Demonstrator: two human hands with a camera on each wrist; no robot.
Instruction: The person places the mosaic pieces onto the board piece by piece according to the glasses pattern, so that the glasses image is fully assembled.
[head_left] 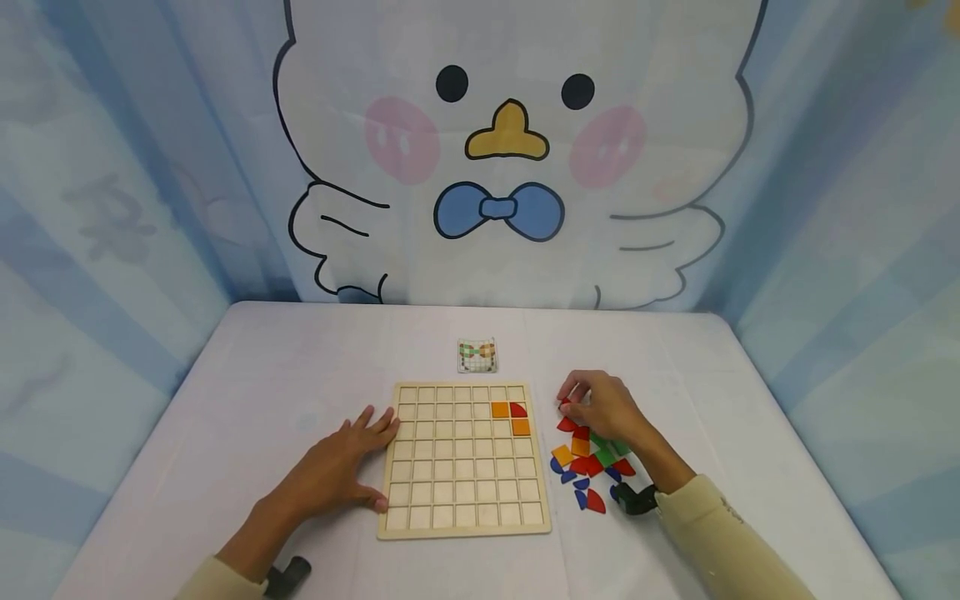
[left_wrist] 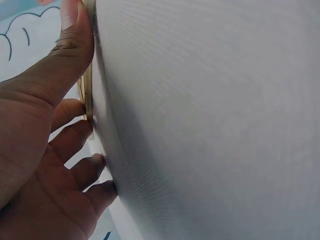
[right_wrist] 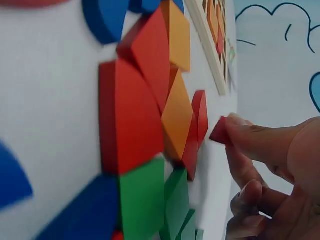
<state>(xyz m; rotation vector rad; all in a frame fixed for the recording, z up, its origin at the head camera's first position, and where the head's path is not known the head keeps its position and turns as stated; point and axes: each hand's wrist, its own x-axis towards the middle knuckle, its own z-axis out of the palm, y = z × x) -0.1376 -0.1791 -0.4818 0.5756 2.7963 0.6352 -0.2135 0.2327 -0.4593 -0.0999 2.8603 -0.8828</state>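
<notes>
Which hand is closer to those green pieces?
Right. The right hand is near the green pieces, pinching a red piece; the left hand is farther off, at the left edge of the wooden board.

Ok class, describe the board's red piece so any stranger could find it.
On the white table lies a wooden grid board. Near its far right corner, the red piece sits with two orange squares; it alone has a curved edge.

White cloth-covered bench (head_left: 637, 346) before you, blue-and-white printed fabric curtains (head_left: 97, 275) at both your sides.
A pale fabric backdrop (head_left: 495, 275) shows you a white cartoon bird (head_left: 510, 50) with pink cheeks (head_left: 402, 140), yellow beak (head_left: 507, 143) and blue bow tie (head_left: 498, 208).
</notes>
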